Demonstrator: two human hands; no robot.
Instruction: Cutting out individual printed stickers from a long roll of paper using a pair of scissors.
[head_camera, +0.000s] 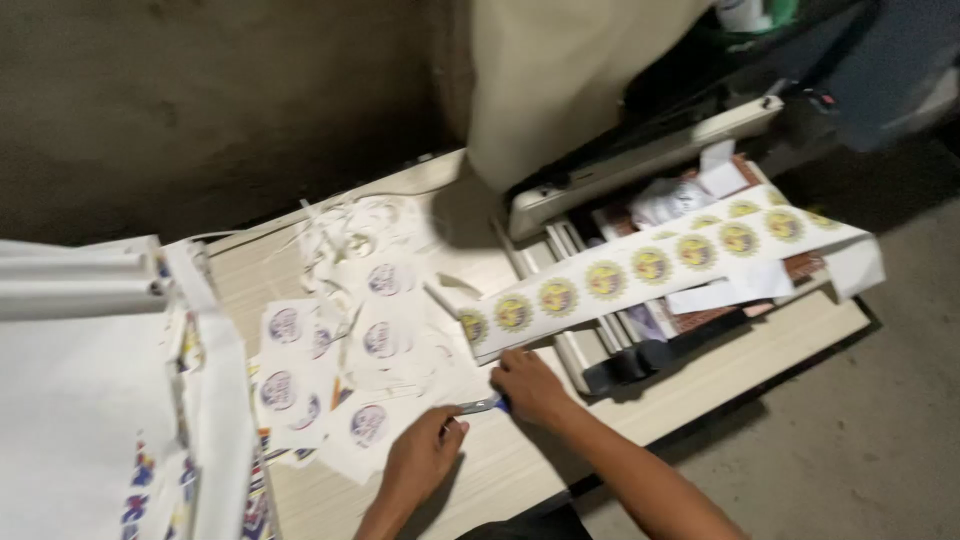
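My right hand rests on the table by the near end of a long white strip printed with round yellow stickers; it grips a small blue-handled tool, blurred, perhaps a knife. My left hand lies just left of the tool's tip, fingers curled on the paper, touching the tool's end. Beside it lie several cut white sheets with round purple stickers.
A pale wooden table carries a paper trimmer with a black handle. Paper offcuts pile at the back. A white stack of sheets stands at left. Bare concrete floor is at right.
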